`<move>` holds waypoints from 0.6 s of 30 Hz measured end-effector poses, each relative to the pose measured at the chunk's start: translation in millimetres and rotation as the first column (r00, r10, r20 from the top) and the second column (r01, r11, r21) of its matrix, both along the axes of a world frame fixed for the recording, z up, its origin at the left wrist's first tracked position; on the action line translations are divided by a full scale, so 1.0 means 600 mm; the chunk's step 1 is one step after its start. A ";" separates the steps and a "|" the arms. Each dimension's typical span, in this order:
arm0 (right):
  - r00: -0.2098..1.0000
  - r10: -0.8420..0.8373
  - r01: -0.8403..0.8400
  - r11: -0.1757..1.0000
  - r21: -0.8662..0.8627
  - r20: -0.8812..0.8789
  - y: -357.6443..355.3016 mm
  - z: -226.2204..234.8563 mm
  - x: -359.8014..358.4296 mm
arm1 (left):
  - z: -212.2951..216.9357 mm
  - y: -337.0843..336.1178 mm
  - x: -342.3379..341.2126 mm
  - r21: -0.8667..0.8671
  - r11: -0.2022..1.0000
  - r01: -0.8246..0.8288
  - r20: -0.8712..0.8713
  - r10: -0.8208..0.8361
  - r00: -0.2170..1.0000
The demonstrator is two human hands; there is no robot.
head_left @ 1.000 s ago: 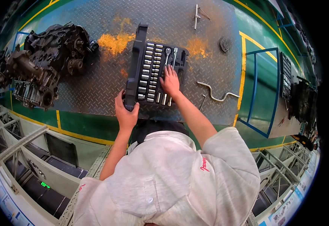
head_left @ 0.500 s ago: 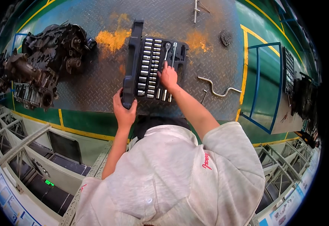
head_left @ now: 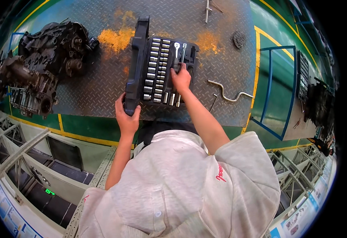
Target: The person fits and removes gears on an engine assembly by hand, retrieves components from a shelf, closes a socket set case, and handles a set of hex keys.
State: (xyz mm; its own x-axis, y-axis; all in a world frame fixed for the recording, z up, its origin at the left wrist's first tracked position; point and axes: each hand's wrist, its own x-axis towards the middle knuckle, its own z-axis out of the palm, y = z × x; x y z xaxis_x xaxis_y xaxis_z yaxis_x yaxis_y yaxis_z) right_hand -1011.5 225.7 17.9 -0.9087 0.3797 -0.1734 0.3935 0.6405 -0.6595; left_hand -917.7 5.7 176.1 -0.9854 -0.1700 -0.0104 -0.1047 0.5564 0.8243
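Observation:
A black socket set case (head_left: 193, 77) lies opened on the metal plate, its lid (head_left: 135, 63) raised on the left side. Rows of chrome sockets (head_left: 151, 64) fill its left part. My left hand (head_left: 126, 119) grips the near end of the lid, thumb on the right and fingers on the left. Over the tray, my right hand (head_left: 181, 79) is closed, fingertips at the lower parts of a ratchet (head_left: 176, 49) and a chrome extension bar (head_left: 184, 50). What its fingers pinch is hidden. Short chrome pieces (head_left: 172, 98) sit in the tray's near edge.
A dirty engine (head_left: 50, 59) stands at the left. To the right lie a bent speed-handle crank (head_left: 225, 94), a thin rod (head_left: 214, 102) and a dark round part (head_left: 239, 39). A T-bar tool (head_left: 207, 12) lies at the far edge. Beyond stands a blue frame (head_left: 266, 87).
My right hand has shifted slightly, its fingertips now over the extension bar's lower part. The ratchet head shows brighter. My left hand stays on the lid; the whole view has drifted a little.

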 end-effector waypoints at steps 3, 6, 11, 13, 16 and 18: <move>0.995 -0.089 0.089 0.996 -0.020 -0.032 0.005 -0.005 -0.011 | 0.000 -0.002 -0.001 0.000 1.000 0.001 0.008 -0.001 1.000; 0.949 -0.314 0.301 0.849 -0.435 0.044 0.019 -0.024 -0.032 | -0.001 -0.004 -0.001 -0.055 0.998 0.015 -0.032 -0.017 0.999; 0.906 -0.295 0.413 0.448 -0.793 0.304 0.030 -0.039 -0.011 | -0.004 -0.006 0.000 -0.037 0.999 -0.011 -0.025 0.010 1.000; 0.925 -0.344 0.380 0.840 -0.388 0.161 0.014 -0.036 0.011 | -0.005 -0.006 0.000 -0.025 1.000 -0.013 -0.028 0.013 1.000; 0.977 -0.146 0.160 0.984 -0.080 0.157 -0.009 -0.027 0.038 | -0.008 -0.006 -0.001 0.006 1.000 -0.022 -0.058 0.022 0.998; 0.976 -0.072 0.071 0.997 0.016 0.205 -0.027 -0.023 0.043 | -0.008 -0.006 0.000 -0.001 1.000 -0.015 -0.046 0.015 0.999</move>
State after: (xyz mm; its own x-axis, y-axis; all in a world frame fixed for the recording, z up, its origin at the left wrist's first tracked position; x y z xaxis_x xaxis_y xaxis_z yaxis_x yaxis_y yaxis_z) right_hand -985.4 209.3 4.0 -0.8245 0.4447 -0.3500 0.5650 0.6112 -0.5543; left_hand -917.8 2.1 171.1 -0.9822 -0.1847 0.0349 -0.0752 0.5562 0.8276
